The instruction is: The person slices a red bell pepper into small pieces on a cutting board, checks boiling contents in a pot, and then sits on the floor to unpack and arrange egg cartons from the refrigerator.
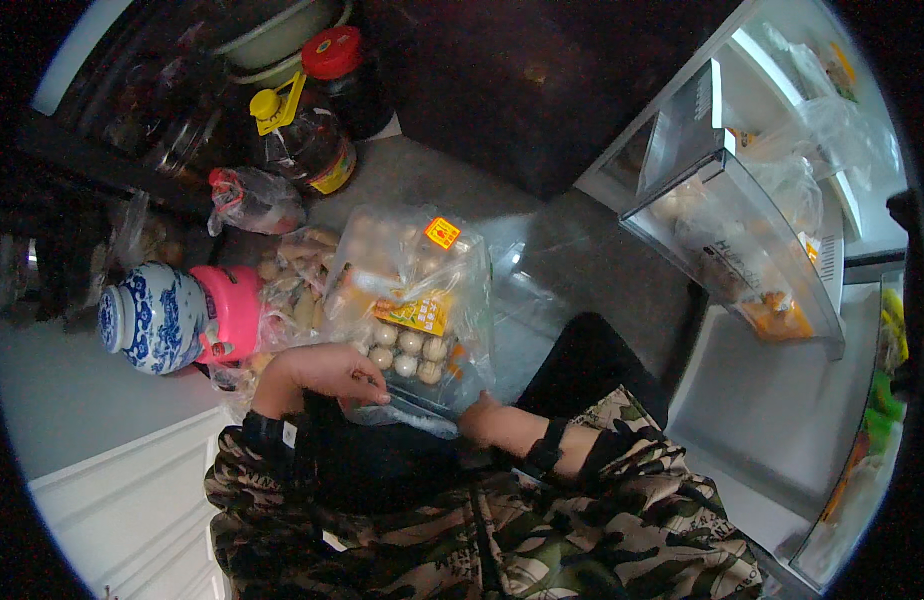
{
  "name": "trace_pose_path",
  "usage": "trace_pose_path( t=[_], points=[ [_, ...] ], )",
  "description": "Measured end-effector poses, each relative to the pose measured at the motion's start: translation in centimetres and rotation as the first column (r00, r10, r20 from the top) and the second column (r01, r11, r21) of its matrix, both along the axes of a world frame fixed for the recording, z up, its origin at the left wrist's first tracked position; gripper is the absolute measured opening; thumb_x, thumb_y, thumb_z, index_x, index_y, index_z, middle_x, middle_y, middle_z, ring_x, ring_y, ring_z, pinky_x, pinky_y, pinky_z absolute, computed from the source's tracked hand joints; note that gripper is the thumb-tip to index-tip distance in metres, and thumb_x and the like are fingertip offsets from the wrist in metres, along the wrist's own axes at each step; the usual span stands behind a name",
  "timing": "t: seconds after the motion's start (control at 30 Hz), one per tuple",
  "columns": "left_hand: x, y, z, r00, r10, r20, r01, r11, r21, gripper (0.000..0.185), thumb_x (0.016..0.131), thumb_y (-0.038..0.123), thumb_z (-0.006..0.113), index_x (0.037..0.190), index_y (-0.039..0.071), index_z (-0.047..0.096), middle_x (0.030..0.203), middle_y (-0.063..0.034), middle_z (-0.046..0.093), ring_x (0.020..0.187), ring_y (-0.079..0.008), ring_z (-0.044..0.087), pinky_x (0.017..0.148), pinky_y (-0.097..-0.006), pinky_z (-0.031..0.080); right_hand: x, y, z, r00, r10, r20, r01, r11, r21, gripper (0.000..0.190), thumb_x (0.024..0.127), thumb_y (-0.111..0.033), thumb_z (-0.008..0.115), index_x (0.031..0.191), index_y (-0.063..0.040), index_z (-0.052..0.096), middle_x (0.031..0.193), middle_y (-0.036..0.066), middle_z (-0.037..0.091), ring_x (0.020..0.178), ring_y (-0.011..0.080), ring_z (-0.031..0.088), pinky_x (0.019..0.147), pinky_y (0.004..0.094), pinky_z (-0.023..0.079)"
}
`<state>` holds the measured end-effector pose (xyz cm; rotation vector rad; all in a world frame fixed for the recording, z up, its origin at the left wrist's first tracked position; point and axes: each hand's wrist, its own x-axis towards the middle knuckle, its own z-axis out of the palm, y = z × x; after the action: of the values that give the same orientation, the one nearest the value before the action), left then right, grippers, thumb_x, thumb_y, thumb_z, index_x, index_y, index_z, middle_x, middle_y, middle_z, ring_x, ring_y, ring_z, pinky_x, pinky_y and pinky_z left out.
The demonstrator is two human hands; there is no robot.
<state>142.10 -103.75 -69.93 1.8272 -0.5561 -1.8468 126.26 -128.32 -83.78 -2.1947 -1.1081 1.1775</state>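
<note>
Before me lies a clear plastic bag (469, 262) around a pack of round, pale, egg-like items (408, 352), with a yellow printed label (413, 311) on it. My left hand (338, 375) is at the bag's near left edge, fingers bent together on the thin plastic. At the near right corner my right hand (488, 420) touches the bag; it is blurred and its fingers are partly hidden, so its grip is unclear. A clear drawer or tray seems to lie beneath the pack, its near edge between my hands.
At left stand a blue-and-white porcelain jar (165, 319) and a pink container (233, 311), beside bagged food (297, 292). Farther off are a knotted bag (259, 201), a yellow-capped bottle (312, 146) and a red-lidded jar (333, 52). An open refrigerator with a pulled-out clear drawer (762, 255) is at right.
</note>
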Motion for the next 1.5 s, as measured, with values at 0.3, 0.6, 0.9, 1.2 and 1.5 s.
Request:
trace_pose_path(
  t=[0.3, 0.6, 0.9, 1.2, 1.5],
  points=[
    [-2.6, 4.2, -0.3, 0.671, -0.433, 0.602, -0.062, 0.776, 0.627, 0.072, 0.065, 0.054, 0.084, 0.116, 0.006, 0.066, 0.103, -0.0163, 0.071, 0.095, -0.0364, 0.068, 0.082, -0.0487, 0.054, 7.8, -2.8, 0.8, 0.767, -0.637, -0.074, 0.637, 0.771, -0.031, 0.033, 0.078, -0.016, 0.071, 0.107, -0.001, 0.063, 0.102, 0.021, 0.07, 0.096, 0.0399, 0.067, 0.083, 0.0486, 0.054],
    [-4.8, -0.4, -3.6, 0.653, -0.38, 0.655, 0.283, 0.925, 0.254, 0.088, 0.052, 0.037, 0.095, 0.122, 0.002, 0.056, 0.121, -0.0212, 0.061, 0.115, -0.0372, 0.058, 0.098, -0.0432, 0.048, 19.7, -6.2, 2.3, 0.161, -0.947, -0.277, 0.917, 0.039, 0.397, 0.061, 0.079, 0.004, 0.06, 0.138, 0.0, 0.046, 0.12, 0.015, 0.062, 0.112, 0.0274, 0.06, 0.091, 0.0355, 0.049],
    [-9.6, 0.7, -12.8, 0.909, -0.406, 0.094, 0.414, 0.903, -0.111, 0.107, 0.083, 0.053, 0.073, 0.154, -0.004, 0.016, 0.155, -0.0297, 0.029, 0.139, -0.0411, 0.039, 0.113, -0.0452, 0.034, 23.3, -8.4, -2.5, 0.364, -0.898, -0.249, 0.93, 0.334, 0.156, 0.057, 0.088, -0.034, 0.071, 0.128, 0.004, 0.055, 0.112, 0.013, 0.066, 0.101, 0.0204, 0.061, 0.089, 0.032, 0.049],
    [-6.0, 8.6, -17.6, 0.666, 0.729, -0.158, -0.695, 0.683, 0.225, 0.039, 0.095, 0.035, 0.065, 0.111, 0.0, 0.065, 0.092, -0.0085, 0.069, 0.083, -0.0188, 0.066, 0.076, -0.0329, 0.053, 20.5, -6.3, -1.8, 0.301, -0.938, -0.172, 0.913, 0.231, 0.336, 0.067, 0.081, -0.035, 0.079, 0.127, 0.005, 0.052, 0.118, 0.019, 0.067, 0.109, 0.026, 0.065, 0.093, 0.0374, 0.051],
    [-2.7, 10.0, -16.8, 0.167, 0.982, -0.094, -0.961, 0.183, 0.209, 0.017, 0.094, 0.009, 0.058, 0.106, -0.002, 0.063, 0.092, -0.0128, 0.068, 0.084, -0.022, 0.068, 0.074, -0.0324, 0.057, 17.5, -7.3, -3.5, 0.302, -0.953, 0.0, 0.949, 0.301, 0.091, 0.064, 0.078, -0.038, 0.079, 0.122, 0.004, 0.056, 0.109, 0.017, 0.07, 0.098, 0.0268, 0.068, 0.085, 0.0374, 0.054]
  ],
)
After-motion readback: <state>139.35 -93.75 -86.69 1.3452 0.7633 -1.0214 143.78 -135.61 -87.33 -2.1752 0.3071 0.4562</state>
